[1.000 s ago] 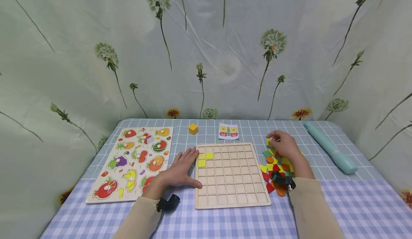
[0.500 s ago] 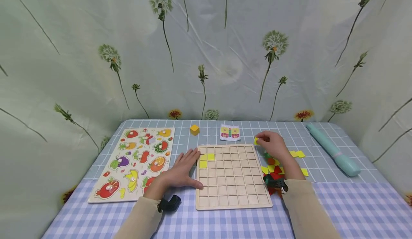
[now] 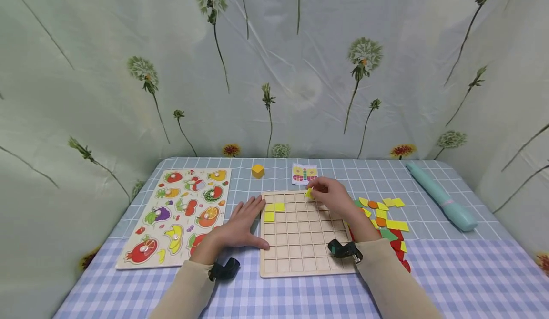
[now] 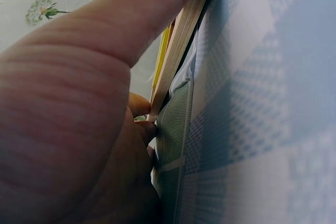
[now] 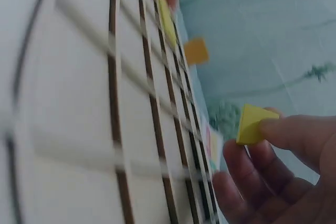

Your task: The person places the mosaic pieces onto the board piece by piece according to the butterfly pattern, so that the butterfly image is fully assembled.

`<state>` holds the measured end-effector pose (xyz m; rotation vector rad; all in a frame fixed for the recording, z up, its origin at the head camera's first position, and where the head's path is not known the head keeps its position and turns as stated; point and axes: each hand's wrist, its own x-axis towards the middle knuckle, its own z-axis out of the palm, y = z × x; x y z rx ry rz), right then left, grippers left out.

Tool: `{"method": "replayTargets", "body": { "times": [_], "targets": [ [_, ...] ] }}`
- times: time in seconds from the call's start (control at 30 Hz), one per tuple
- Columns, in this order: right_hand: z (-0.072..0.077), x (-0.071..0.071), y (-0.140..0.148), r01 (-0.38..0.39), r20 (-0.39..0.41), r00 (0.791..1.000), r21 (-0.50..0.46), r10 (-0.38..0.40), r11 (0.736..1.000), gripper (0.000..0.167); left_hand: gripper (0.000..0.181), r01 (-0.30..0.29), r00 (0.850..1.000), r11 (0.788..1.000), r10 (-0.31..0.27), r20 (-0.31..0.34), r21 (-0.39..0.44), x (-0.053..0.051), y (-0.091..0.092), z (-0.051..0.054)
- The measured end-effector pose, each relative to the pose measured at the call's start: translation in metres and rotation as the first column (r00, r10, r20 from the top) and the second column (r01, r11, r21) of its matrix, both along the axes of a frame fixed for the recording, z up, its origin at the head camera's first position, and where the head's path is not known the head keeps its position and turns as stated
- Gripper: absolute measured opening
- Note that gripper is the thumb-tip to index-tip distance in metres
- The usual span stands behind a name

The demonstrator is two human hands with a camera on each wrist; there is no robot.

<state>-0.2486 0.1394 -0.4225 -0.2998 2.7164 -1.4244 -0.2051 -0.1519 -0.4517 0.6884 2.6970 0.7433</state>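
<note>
While the cloth-covered table (image 3: 257,304) sits as it did half a second ago, we find the fruit puzzle board (image 3: 175,260), well to the left of the grip, unshifted as well. The wooden grid board (image 3: 296,242), below the grip and reaching back toward us, has stayed put too. Well off to the right of the grip we still see the teal tapered object (image 3: 443,200). Right of the grip and partly under the forearm, the heap of coloured pieces (image 3: 389,234) shows more of itself now. What we notice most is the right hand (image 3: 332,195): it was off the grid's far right corner, and now it hangs over the far rim. Left of the grip, the left hand (image 3: 240,223) keeps its place, fingers spread on the grid's left edge. Just beyond the grip lies the butterfly card (image 3: 304,172); farther left is the orange cube (image 3: 258,171), both unmoved. Left of the grip, the three yellow tiles (image 3: 279,207) sit near the grid's far left corner, as before. In the grip itself we see one yellow tile (image 5: 249,121), pinched between thumb and fingertips closed right down to it.
</note>
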Motion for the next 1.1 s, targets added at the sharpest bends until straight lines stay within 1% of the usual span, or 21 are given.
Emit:
{"method": "replayTargets", "body": {
  "times": [0.07, 0.17, 0.4, 0.5, 0.7, 0.8, 0.93, 1.03, 1.1],
  "targets": [
    [0.0, 0.002, -0.009, -0.017, 0.003, 1.0, -0.001, 0.017, 1.0, 0.015, 0.12, -0.002, 1.0, 1.0, 0.002, 0.0, 0.001, 0.0, 0.0, 0.0],
    [-0.001, 0.006, -0.02, -0.041, -0.011, 0.999, 0.037, 0.041, 0.998, 0.016, 0.12, -0.002, 1.0, 1.0, 0.002, 0.001, 0.0, -0.001, -0.001, 0.0],
    [-0.005, 0.014, -0.038, -0.073, -0.011, 0.997, 0.031, 0.074, 0.997, 0.013, 0.121, -0.005, 1.0, 1.0, 0.005, 0.001, -0.009, 0.0, -0.001, 0.0],
    [-0.009, 0.016, -0.043, -0.058, -0.027, 0.998, 0.055, 0.059, 0.997, 0.012, 0.121, -0.006, 1.0, 1.0, 0.006, 0.004, -0.005, 0.0, -0.001, 0.0],
    [-0.014, 0.017, -0.048, -0.006, -0.098, 0.995, 0.081, 0.014, 0.997, 0.011, 0.121, -0.012, 1.0, 1.0, 0.012, 0.01, -0.015, 0.0, -0.002, 0.001],
    [-0.017, 0.016, -0.05, -0.008, -0.121, 0.992, 0.102, 0.021, 0.995, 0.013, 0.121, -0.016, 1.0, 1.0, 0.016, 0.003, -0.012, 0.0, -0.002, 0.0],
    [-0.021, 0.017, -0.054, -0.019, -0.145, 0.988, 0.16, 0.043, 0.987, 0.018, 0.12, -0.016, 1.0, 1.0, 0.016, 0.001, -0.006, 0.0, -0.002, -0.001],
    [-0.023, 0.017, -0.056, -0.021, -0.161, 0.986, 0.202, 0.054, 0.979, 0.022, 0.12, -0.015, 1.0, 1.0, 0.015, 0.006, -0.008, 0.0, -0.001, 0.0],
    [-0.023, 0.017, -0.056, -0.014, -0.163, 0.985, 0.211, 0.05, 0.977, 0.022, 0.12, -0.015, 1.0, 1.0, 0.016, 0.008, -0.012, 0.001, -0.001, 0.001]
  ]
}}
